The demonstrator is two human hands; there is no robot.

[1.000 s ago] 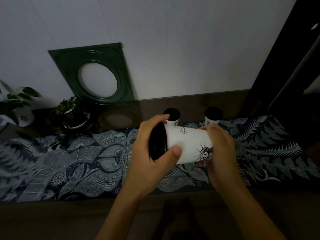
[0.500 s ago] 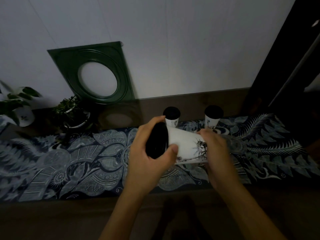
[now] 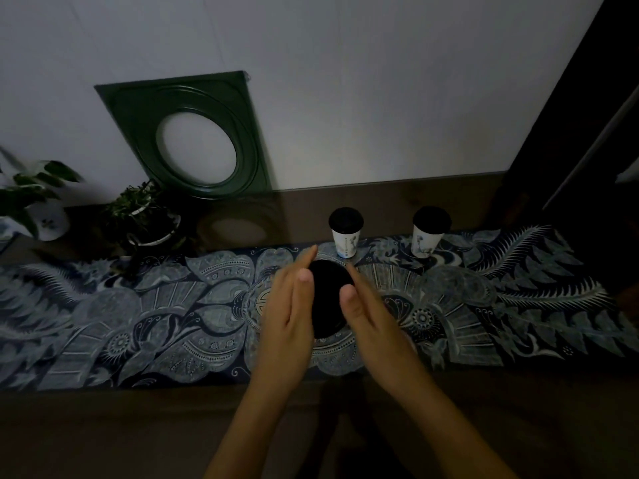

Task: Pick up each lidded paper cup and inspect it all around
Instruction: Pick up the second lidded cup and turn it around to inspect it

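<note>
Both hands, left [image 3: 290, 316] and right [image 3: 368, 318], press straight fingers against a round black-lidded cup [image 3: 328, 299] above the patterned cloth [image 3: 138, 323]; two lidded paper cups [image 3: 345, 233] stand behind it.

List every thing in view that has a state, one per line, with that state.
Near cup: upright, black lid on, seen from above between both hands.
Left hand: fingers straight, flat against the near cup's left side.
Right hand: fingers straight, against its right side.
Middle cup: upright on the patterned cloth, lid on, untouched.
Right cup: upright, lid on, untouched.
Green frame: leaning against the wall.
</note>
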